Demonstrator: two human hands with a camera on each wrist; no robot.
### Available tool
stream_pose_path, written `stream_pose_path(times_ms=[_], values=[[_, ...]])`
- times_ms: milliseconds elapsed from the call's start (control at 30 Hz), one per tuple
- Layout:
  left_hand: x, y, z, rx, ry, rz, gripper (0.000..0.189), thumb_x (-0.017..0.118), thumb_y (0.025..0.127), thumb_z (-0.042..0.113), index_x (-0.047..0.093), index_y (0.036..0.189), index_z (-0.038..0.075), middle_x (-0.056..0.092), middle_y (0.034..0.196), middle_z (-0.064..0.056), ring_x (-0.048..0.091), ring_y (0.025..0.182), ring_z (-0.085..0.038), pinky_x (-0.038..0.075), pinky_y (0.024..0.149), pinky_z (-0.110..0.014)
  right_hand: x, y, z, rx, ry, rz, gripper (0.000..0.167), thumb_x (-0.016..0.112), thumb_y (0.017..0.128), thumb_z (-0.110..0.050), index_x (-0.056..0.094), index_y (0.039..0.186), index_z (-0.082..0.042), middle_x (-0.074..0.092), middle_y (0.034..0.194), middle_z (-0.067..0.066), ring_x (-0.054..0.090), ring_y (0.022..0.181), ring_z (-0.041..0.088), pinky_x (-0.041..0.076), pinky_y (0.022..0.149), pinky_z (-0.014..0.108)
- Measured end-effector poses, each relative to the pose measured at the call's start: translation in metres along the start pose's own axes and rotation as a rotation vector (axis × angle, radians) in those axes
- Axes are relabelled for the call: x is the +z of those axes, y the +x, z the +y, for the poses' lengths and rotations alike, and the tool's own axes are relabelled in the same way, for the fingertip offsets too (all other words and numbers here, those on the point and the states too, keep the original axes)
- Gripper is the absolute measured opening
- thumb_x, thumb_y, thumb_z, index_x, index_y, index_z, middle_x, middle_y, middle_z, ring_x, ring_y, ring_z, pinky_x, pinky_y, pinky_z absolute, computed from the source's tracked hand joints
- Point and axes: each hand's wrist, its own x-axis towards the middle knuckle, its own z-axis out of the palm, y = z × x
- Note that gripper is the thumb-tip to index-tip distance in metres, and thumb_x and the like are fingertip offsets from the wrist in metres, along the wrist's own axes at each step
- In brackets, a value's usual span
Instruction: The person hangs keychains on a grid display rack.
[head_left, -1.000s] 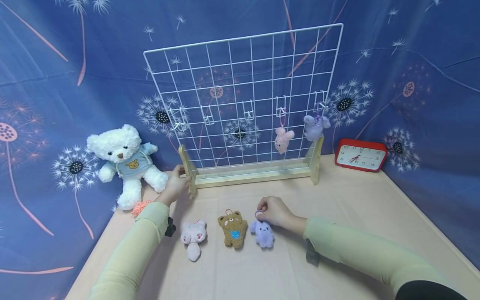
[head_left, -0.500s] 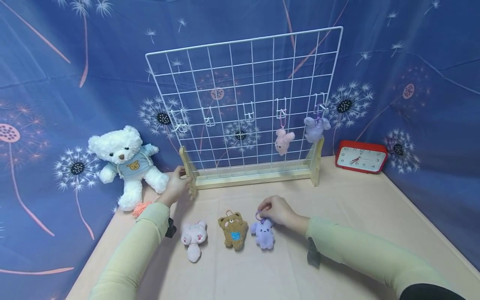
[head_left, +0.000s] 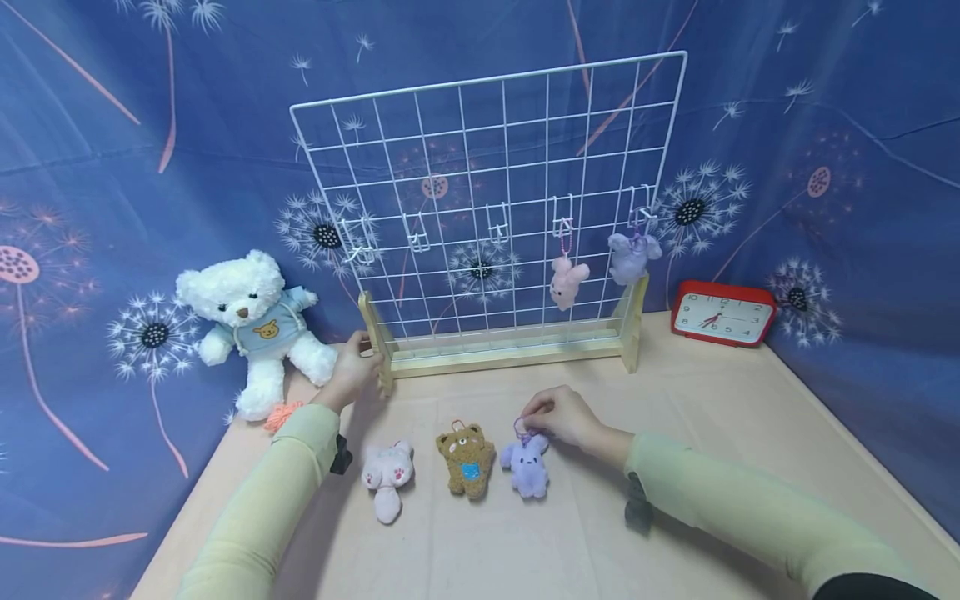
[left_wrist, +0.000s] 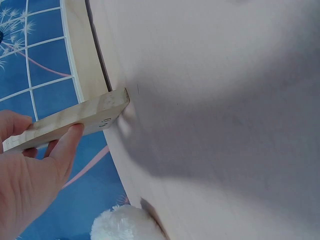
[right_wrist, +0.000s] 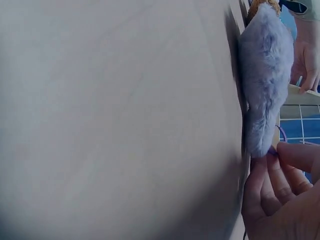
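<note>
My left hand (head_left: 351,372) grips the wooden end stand (left_wrist: 95,112) of a white wire grid rack (head_left: 480,108), thumb on one face and fingers on the other. On the table, my right hand (head_left: 567,417) pinches the purple loop (head_left: 519,427) of a lilac plush keychain (head_left: 528,471); the right wrist view shows the fluffy lilac body (right_wrist: 267,75) lying beside the fingertips. To its left lie a brown bear keychain (head_left: 468,467) and a pale pink plush keychain (head_left: 387,479). A pink bunny keychain (head_left: 567,283) and a lavender plush keychain (head_left: 632,257) hang from the rack's hooks.
Several hooks, such as the middle hook (head_left: 498,232), sit along the grid. A white teddy bear (head_left: 258,333) leans at the left, near an orange yarn tuft (head_left: 282,417). A red alarm clock (head_left: 722,313) stands at the right, before a blue patterned curtain (head_left: 862,217).
My right hand has shifted slightly right and back along the loop, still pinching it, and more of the loop shows. The lilac plush and my left hand stay about where they were.
</note>
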Motion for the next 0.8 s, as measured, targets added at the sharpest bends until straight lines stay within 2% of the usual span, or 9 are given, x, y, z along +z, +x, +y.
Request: stream_pose_path(times_ms=[133, 367, 533, 800], values=[[0.000, -0.001, 0.001, 0.000, -0.003, -0.005, 0.042, 0.051, 0.100, -0.005, 0.038, 0.139, -0.009, 0.043, 0.145, -0.036, 0.050, 0.127, -0.049, 0.045, 0.107, -0.052, -0.003, 0.000, -0.001, -0.013, 0.037, -0.002, 0.005, 0.078, 0.086, 0.000, 0.076, 0.085, -0.004, 0.072, 0.076, 0.004, 0.065, 0.067, 0.014, 0.055, 0.058, 0.024], [0.000, -0.002, 0.001, 0.002, -0.003, -0.008, 0.043, 0.051, 0.100, -0.005, 0.038, 0.140, -0.009, 0.043, 0.145, -0.036, 0.051, 0.126, -0.048, 0.046, 0.106, -0.051, -0.010, 0.001, -0.006, -0.113, 0.036, 0.023, 0.005, 0.080, 0.085, -0.003, 0.076, 0.088, -0.005, 0.072, 0.081, 0.001, 0.065, 0.076, 0.015, 0.055, 0.073, 0.026], [-0.001, -0.001, -0.001, 0.004, -0.024, -0.009, 0.043, 0.051, 0.099, -0.006, 0.038, 0.139, -0.010, 0.042, 0.146, -0.037, 0.049, 0.128, -0.050, 0.043, 0.109, -0.054, -0.014, 0.004, -0.010, -0.162, 0.059, 0.019, 0.005, 0.078, 0.088, -0.004, 0.076, 0.092, -0.002, 0.075, 0.086, 0.004, 0.068, 0.077, 0.016, 0.057, 0.073, 0.026], [-0.002, -0.001, -0.003, 0.000, -0.041, -0.016, 0.044, 0.052, 0.100, -0.003, 0.039, 0.141, -0.010, 0.042, 0.146, -0.037, 0.048, 0.128, -0.049, 0.042, 0.109, -0.053, -0.019, 0.006, -0.018, -0.169, 0.118, 0.030, 0.011, 0.077, 0.089, -0.002, 0.074, 0.097, 0.004, 0.075, 0.089, 0.013, 0.070, 0.079, 0.022, 0.059, 0.071, 0.026]])
